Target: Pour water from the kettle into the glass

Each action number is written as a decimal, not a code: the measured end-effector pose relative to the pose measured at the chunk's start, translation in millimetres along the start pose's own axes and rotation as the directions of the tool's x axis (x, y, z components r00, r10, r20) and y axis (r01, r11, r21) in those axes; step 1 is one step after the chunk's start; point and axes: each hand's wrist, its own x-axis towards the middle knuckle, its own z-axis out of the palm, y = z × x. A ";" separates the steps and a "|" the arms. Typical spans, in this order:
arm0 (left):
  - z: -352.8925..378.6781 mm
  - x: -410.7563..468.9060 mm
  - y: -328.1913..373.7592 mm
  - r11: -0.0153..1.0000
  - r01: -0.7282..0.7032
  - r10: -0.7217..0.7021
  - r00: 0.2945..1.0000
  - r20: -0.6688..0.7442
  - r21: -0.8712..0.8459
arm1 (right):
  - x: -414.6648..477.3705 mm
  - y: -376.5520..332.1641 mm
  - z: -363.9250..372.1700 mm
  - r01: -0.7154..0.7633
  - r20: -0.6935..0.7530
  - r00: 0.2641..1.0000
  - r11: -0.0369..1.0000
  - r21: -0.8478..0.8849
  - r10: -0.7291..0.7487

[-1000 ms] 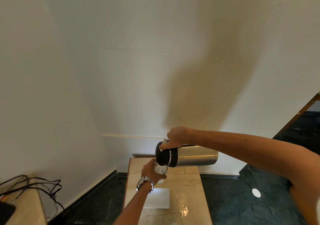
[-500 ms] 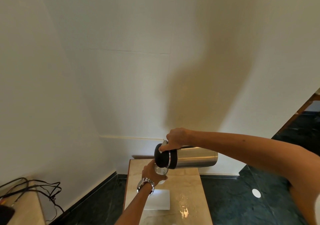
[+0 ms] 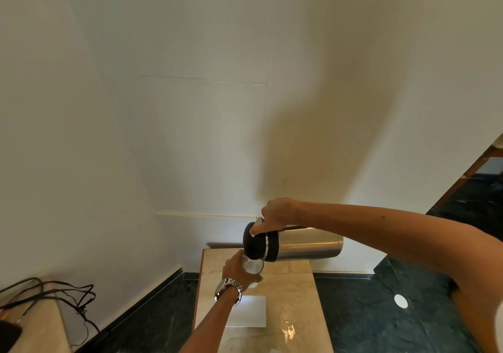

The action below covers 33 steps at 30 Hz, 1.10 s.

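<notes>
Cables [image 3: 54,295] lay at far left. Left hand [image 3: 239,269], w/ wristwatch [image 3: 228,290], was wrapped around the glass [image 3: 253,265] above the marble table [image 3: 294,298]; contents unclear. Kettle [image 3: 294,244], steel w/ black top, was tipped horizontal, spout at glass rim. Right hand [image 3: 275,214] gripped its handle from above. No legible labels.

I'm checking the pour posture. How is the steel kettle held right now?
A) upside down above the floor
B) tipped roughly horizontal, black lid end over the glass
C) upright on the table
B: the right hand holds the steel kettle sideways, its black lid end above the clear glass in the left hand.
</notes>
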 end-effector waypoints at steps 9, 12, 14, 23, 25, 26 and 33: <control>0.4 -0.6 3.7 0.999 0.016 -0.016 1.000 0.003 0.040 | 4.0 1.3 3.4 0.011 0.023 1.000 1.000 0.028 -0.012; 0.6 -0.3 3.1 0.999 0.018 -0.019 1.000 0.017 0.042 | 3.2 0.9 4.5 0.009 0.022 1.000 1.000 0.030 -0.009; 1.2 -0.6 2.6 0.999 0.011 -0.013 1.000 0.024 0.047 | 2.6 1.0 5.5 0.004 0.016 1.000 1.000 0.025 -0.004; 0.6 1.0 5.3 0.999 0.014 -0.015 1.000 0.025 0.047 | 7.8 6.3 8.1 0.002 0.009 1.000 0.999 0.033 -0.002; 0.3 2.0 5.8 0.999 0.021 -0.022 0.999 0.024 0.047 | 9.3 7.6 9.1 -0.001 -0.001 1.000 0.999 0.033 0.002; 0.4 2.6 5.9 0.999 0.022 -0.023 0.999 0.023 0.044 | 10.1 8.1 9.3 -0.004 -0.004 1.000 0.999 0.037 0.005; -0.2 6.0 5.6 1.000 0.012 -0.012 1.000 0.012 0.022 | 12.5 10.4 8.9 -0.012 -0.001 1.000 0.999 0.048 0.012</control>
